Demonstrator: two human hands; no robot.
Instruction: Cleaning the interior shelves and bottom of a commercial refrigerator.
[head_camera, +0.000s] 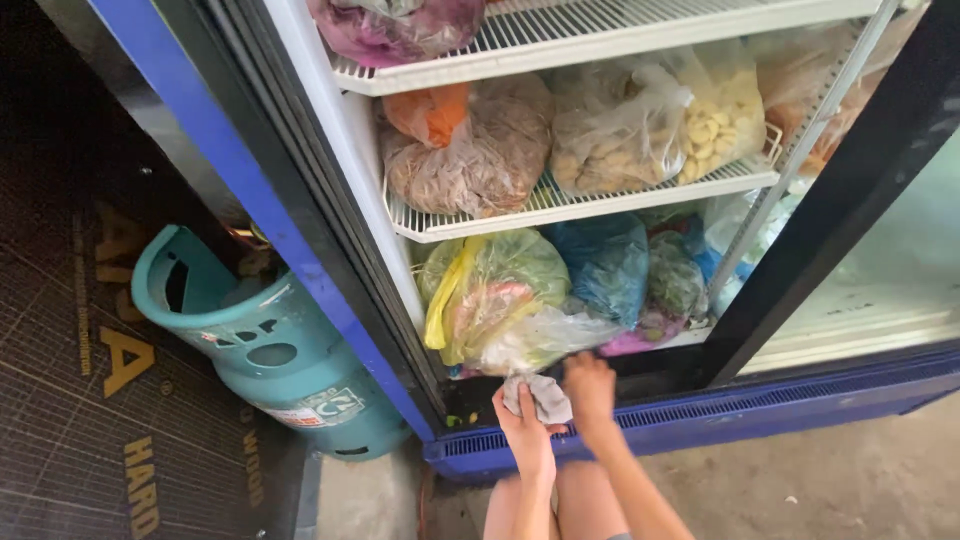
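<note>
My left hand (524, 432) grips the bunched neck (538, 396) of a clear plastic bag at the bottom of an open display fridge. My right hand (591, 385) closes on the same bunched plastic from the right. The bag (545, 340) runs up into the lowest shelf, beside a yellow-green bag of vegetables (487, 290). Both hands sit just above the fridge's blue base grille (700, 415). My knees show at the bottom edge.
White wire shelves (560, 205) hold several bags: brownish ones, a pale one with light pieces (715, 120), an orange one, blue and green ones lower. The fridge door (850, 190) stands open at right. A teal gas cylinder (270, 350) stands left on a dark mat.
</note>
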